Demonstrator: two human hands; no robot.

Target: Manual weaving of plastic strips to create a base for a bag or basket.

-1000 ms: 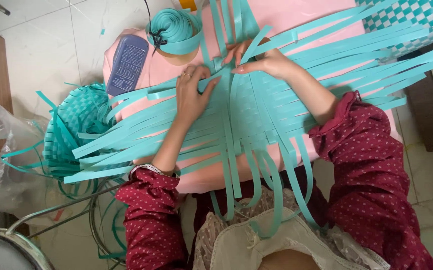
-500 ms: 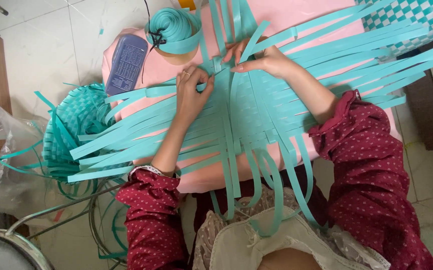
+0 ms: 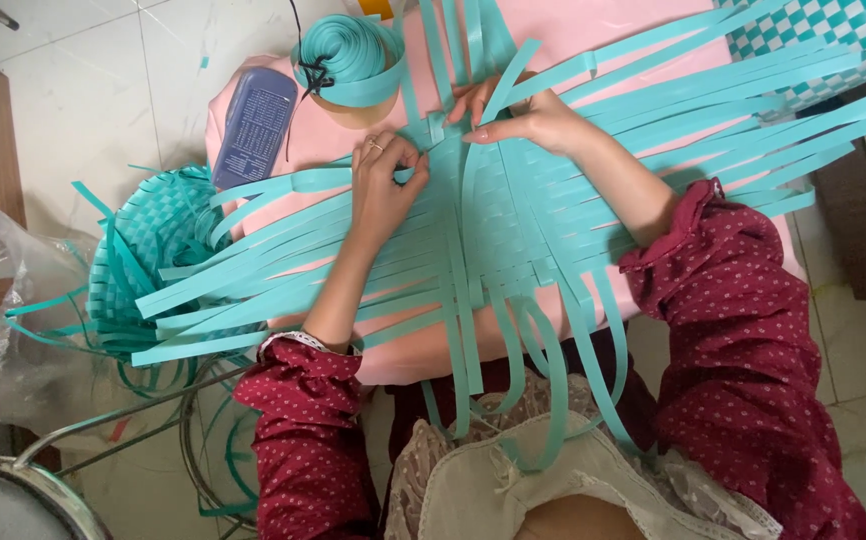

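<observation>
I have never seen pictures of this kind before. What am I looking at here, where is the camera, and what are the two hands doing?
The camera sits on a person's head and looks straight down, so you see that person's own two arms in dark red dotted sleeves. There is no machine, only bare hands.

Below them is a pink table top. On it lie many long turquoise plastic strips, and in the middle they cross over and under each other to form a flat woven mat.

The left hand pinches the end of one strip at the mat's far edge. The right hand presses on the weave beside it, with a strip rising between its fingers.

Also on the table are a rolled coil of the same turquoise strip and a flat blue rectangular object. A partly woven turquoise basket sits left of the table.
</observation>
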